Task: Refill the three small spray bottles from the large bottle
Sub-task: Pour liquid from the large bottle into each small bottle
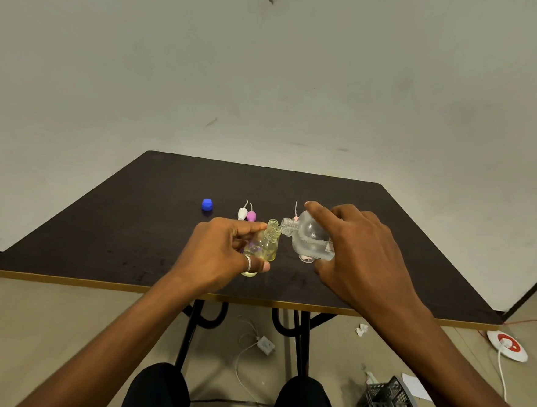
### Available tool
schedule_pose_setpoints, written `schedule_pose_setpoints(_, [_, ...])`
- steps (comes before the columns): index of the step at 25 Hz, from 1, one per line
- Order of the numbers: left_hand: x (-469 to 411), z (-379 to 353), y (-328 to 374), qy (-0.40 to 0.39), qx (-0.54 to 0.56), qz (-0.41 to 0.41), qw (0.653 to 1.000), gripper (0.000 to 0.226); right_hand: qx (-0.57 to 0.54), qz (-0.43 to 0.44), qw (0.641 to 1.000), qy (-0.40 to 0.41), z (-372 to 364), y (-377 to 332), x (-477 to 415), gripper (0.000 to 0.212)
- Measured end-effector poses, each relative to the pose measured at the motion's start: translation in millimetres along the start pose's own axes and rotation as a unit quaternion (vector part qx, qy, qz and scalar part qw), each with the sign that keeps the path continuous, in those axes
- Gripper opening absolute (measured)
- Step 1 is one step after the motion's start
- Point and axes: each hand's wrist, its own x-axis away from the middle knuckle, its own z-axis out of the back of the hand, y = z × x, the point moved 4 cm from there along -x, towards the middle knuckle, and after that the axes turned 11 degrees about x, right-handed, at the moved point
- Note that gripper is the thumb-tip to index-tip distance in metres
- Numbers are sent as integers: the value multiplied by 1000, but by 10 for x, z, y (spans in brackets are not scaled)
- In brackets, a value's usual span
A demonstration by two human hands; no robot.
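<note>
Head view: my left hand [225,254] curls round a small yellowish bottle [266,244], uncapped, over the dark table [100,233]. My right hand [359,254] grips the large clear bottle [311,238], tipped, neck at the small one's mouth. Blue cap [207,204], white spray top [242,213] and purple spray top [251,215] lie behind.

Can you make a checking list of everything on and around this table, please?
Surface: dark table, gold edge.
Job's things: yellowish bottle and tilted clear bottle, mouth to mouth; blue cap, white spray top, purple spray top behind.
Clutter: crumpled paper and black basket on floor.
Grips: left hand holds yellowish bottle; right hand holds clear bottle.
Cables: white charger with lead; white cord from red-and-white disc.
Surroundings: scuffed plain wall.
</note>
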Motion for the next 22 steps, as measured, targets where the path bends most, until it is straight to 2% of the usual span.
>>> schedule_pose_setpoints(22, [11,-8,-1,-2,4,-1,1000,71,6,3,1000,2,24,-6,14,80])
